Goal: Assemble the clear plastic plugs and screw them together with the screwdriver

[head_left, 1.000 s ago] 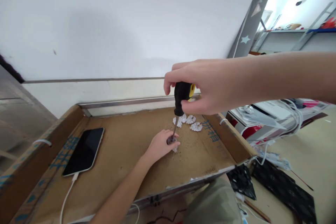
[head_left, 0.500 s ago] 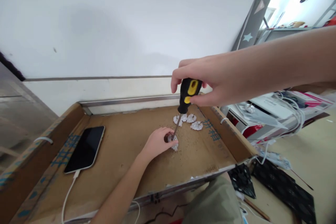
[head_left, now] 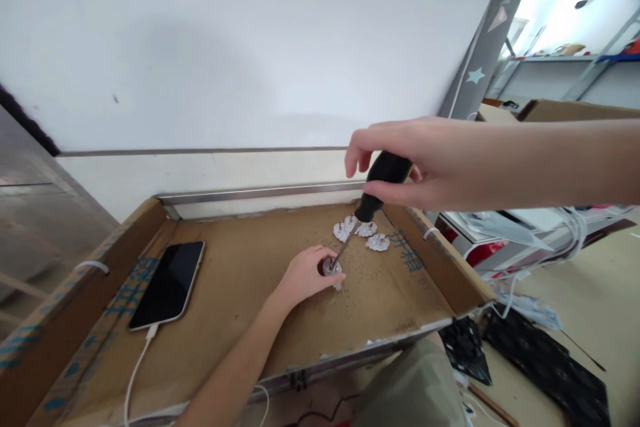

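Observation:
My right hand [head_left: 415, 163] is wrapped round the black handle of a screwdriver [head_left: 383, 181], whose thin metal shaft slants down and to the left. The shaft's tip meets a small round metal part [head_left: 330, 267] that my left hand [head_left: 305, 275] pinches against the cardboard-lined tray [head_left: 235, 307]. A bit of white crumpled material shows under my left fingers. Three more small white crumpled pieces [head_left: 365, 230] lie just behind, near the tray's far right corner.
A black smartphone [head_left: 167, 285] with a white cable lies on the tray's left side. The tray has raised cardboard walls. To the right are white cables and boxes [head_left: 525, 227] and black keyboards [head_left: 545, 360] on the floor. A white wall stands behind.
The screwdriver handle has swung to the right and turned, so its yellow mark no longer shows; the shaft leans more. My left hand stays on the small part.

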A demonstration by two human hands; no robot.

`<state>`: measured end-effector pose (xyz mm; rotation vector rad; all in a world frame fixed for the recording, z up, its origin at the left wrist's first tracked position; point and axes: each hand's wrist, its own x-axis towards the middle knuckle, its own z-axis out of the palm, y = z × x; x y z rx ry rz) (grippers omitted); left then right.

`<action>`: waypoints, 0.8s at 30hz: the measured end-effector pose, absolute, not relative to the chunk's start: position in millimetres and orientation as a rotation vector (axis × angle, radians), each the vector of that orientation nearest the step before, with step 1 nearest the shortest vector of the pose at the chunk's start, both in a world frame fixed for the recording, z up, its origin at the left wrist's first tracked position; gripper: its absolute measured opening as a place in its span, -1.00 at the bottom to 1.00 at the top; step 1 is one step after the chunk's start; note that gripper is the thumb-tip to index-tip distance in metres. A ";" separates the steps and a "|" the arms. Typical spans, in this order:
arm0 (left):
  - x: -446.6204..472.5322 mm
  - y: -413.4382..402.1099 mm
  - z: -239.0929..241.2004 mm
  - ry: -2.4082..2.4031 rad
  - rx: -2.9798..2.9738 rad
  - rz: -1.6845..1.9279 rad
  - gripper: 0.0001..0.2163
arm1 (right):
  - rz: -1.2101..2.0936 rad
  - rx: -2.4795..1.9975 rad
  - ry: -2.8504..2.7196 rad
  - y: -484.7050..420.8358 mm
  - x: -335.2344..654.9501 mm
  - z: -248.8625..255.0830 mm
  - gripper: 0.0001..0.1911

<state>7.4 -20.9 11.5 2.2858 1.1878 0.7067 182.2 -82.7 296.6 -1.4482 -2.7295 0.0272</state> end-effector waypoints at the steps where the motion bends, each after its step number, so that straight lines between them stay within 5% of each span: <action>1: 7.3 -20.7 10.9 1.189 2.282 0.706 -0.69 | 0.030 -1.451 -2.701 -83.1 184.8 294.1 -0.70; 24: 7.5 -20.1 9.7 1.182 2.367 0.734 -0.71 | -0.169 -1.642 -2.748 -62.9 204.3 294.1 -0.58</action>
